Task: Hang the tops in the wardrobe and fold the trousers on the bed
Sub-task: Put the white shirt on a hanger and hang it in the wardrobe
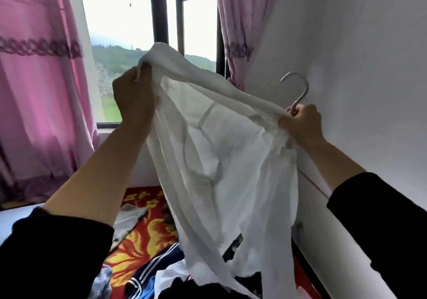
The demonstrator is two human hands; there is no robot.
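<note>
White top (231, 160) held up over the bed (143, 234), hanger going in; not yet hung.

The bed, in a red-and-yellow floral cover, lies below with other clothes heaped at its near end, a navy striped garment (157, 266) among them. The top hangs in the air between both hands, in front of the window. The cloth is thin, half see-through and limp. I judge it light and likely to slide off unless the shoulders are seated. On the left hand (134, 97) the fingers are curled tight on a bunched edge at the upper left. On the right hand (302, 123) the fingers are closed round the neck of the metal hanger (298, 90), with a fold of cloth pinched in and the hook free above the fist. Faint bars through the cloth look like the hanger frame inside. Best holds: the hanger neck for carrying, a seam or hem for tugging. The wardrobe is not in view.
</note>
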